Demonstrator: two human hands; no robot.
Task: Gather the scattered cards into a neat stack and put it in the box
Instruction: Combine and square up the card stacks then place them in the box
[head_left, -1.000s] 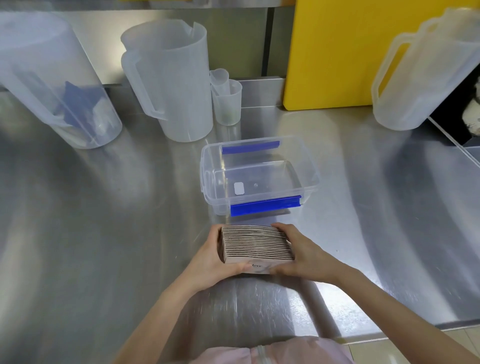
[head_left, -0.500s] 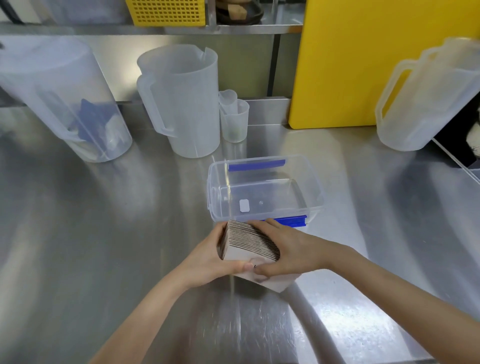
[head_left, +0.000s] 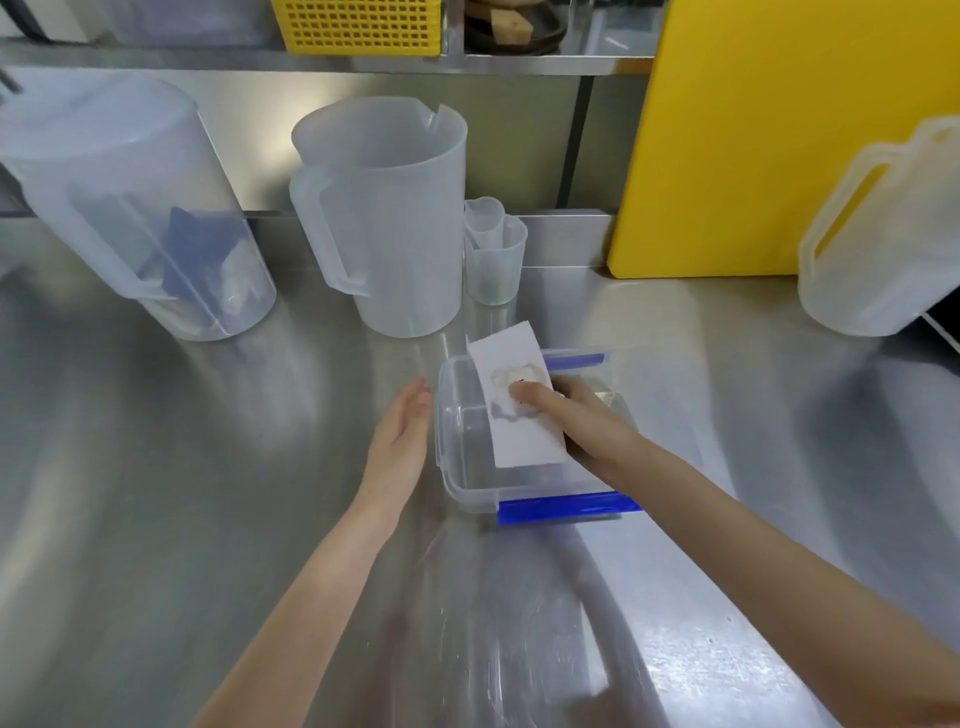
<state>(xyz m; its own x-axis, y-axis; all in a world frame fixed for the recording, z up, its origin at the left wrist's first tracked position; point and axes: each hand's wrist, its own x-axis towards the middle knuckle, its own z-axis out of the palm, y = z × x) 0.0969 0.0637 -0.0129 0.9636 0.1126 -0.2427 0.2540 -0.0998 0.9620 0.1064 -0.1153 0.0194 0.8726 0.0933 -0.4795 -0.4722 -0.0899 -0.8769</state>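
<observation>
The stack of cards (head_left: 519, 400), which a moment ago was being squared between both hands on the steel table (head_left: 156, 519) just in front of the box (head_left: 467, 493), is now being carried by the right hand (head_left: 582, 431) alone and is tipping over the box's open top, its white face turned up toward the camera. The right hand is pinching the stack, thumb lying across the printed face and fingers wrapped behind; the picture is blurred here, so I cannot tell whether the lower edge is already touching the box floor. The left hand (head_left: 400, 441) has let go and is resting spread and empty beside the box's left wall, seemingly steadying it. That means the gathering looks finished and only the lowering and release are remaining. No loose cards are showing on the table. Toward the back edge two large clear jugs (head_left: 384, 218), small nested cups (head_left: 493, 254) and a yellow board (head_left: 753, 130) are standing, with another jug (head_left: 883, 234) at the right edge; all are well apart from the box, so nothing is blocking the way down.
</observation>
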